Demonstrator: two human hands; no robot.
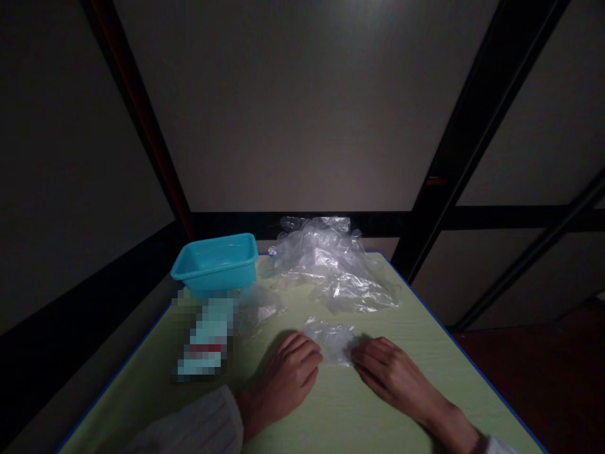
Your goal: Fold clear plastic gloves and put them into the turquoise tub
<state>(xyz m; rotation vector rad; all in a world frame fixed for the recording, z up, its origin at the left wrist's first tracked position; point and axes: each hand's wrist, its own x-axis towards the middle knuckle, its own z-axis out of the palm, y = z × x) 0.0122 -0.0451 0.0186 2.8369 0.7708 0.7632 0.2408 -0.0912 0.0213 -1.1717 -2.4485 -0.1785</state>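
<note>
A small piece of thin clear plastic lies crinkled on the table between my two hands. My left hand has its fingers curled at the plastic's left edge. At the right edge, the fingers of my right hand are pressed together on it. Just beyond rises a loose heap of similar clear plastic, with some rounded, finger-like ends showing. Another crumpled clear plastic piece lies to the left, beyond my left hand. My fingertips are partly hidden, and the plastic's exact kind is unclear.
A blue plastic basin stands at the table's far left corner. Nearer me lies a pixelated pale green object with a red band. The light green table has a blue edge, and a panelled wall rises behind it.
</note>
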